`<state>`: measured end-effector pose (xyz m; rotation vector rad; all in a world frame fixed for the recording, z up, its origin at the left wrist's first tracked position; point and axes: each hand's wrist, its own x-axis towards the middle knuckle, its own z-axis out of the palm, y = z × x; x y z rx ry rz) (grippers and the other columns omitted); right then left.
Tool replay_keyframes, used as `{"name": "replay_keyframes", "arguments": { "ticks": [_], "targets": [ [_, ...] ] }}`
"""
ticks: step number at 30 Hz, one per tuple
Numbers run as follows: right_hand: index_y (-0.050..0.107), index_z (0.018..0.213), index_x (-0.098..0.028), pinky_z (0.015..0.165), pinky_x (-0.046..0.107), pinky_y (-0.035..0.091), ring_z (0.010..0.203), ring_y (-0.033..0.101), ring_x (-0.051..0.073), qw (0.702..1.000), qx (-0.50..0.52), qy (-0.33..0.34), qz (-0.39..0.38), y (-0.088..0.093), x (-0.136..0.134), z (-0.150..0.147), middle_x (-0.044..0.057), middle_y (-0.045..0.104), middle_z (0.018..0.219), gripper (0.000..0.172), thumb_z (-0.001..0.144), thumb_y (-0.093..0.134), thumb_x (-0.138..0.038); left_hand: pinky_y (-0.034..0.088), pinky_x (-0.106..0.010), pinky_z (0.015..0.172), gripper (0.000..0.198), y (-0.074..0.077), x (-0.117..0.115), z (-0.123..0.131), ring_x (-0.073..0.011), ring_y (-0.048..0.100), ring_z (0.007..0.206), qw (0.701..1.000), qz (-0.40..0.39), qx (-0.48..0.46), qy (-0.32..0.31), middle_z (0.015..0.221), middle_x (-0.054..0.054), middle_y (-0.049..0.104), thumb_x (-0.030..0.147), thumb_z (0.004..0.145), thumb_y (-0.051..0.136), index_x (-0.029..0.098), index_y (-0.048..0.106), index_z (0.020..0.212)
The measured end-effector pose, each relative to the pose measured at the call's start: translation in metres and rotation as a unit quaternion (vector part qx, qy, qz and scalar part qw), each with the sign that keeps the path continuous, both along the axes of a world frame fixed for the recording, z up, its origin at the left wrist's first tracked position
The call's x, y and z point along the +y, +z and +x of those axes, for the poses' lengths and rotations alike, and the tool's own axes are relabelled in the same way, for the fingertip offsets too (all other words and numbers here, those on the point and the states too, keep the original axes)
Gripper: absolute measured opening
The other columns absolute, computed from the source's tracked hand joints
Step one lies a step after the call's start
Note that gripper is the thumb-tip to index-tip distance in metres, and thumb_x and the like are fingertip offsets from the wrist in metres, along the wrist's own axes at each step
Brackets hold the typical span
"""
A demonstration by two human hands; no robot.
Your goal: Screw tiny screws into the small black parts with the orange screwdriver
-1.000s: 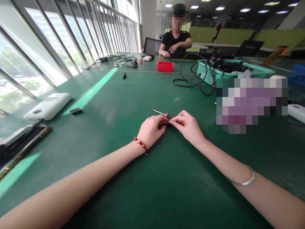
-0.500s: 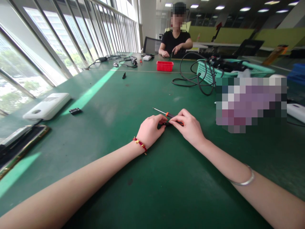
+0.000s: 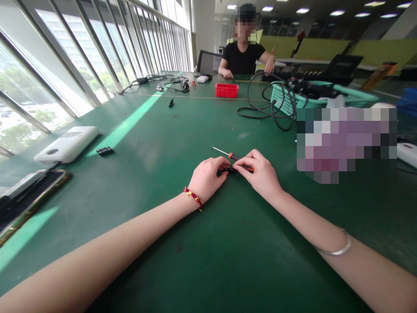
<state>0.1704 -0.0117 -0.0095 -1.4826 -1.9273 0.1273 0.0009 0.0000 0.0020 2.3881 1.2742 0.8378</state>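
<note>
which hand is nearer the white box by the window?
Left. The left hand, pinching a small black part, is toward the white box, though well apart from it. The right hand, gripping the screwdriver, lies farther off, past the left.

White box [image 3: 67,144] & small black block [image 3: 104,151] lie at table's [image 3: 156,126] left. Red bin [image 3: 227,90] far center; teal basket [image 3: 284,103] w/ black cables [image 3: 260,114] far right. Person [image 3: 244,58] in black sits at far end.

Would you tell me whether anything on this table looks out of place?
Only mildly: black cables spill in loose loops out of the teal basket onto the table. The screwdriver in the right hand and the small black part at the left hand look in order.
</note>
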Motion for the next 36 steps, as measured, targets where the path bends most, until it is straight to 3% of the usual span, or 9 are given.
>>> {"name": "replay_keyframes", "arguments": {
  "ticks": [19,36],
  "targets": [
    [0.07,0.078,-0.023,0.068,0.028,0.046,0.071,0.055,0.014,0.997,0.071,0.029,-0.015,-0.005,0.003,0.002,0.001,0.051,0.078,0.012,0.075,0.06,-0.03,0.05,-0.031,0.079,0.017,-0.002,0.001,0.0,-0.0168,0.063,0.083,1.0,0.004,-0.002,-0.001,0.088,-0.002,0.068,0.012,0.073,0.055,0.018,0.06,0.089],
    [0.071,0.077,-0.024,0.062,0.026,0.043,0.069,0.055,0.014,0.999,0.018,0.025,0.02,0.001,-0.004,0.002,0.002,0.052,0.078,0.012,0.075,0.059,-0.028,0.05,-0.031,0.079,0.018,-0.002,0.001,-0.001,-0.0168,0.063,0.084,1.0,0.0,-0.01,-0.004,0.089,-0.001,0.068,0.01,0.072,0.056,0.018,0.059,0.088]
  ]
}}
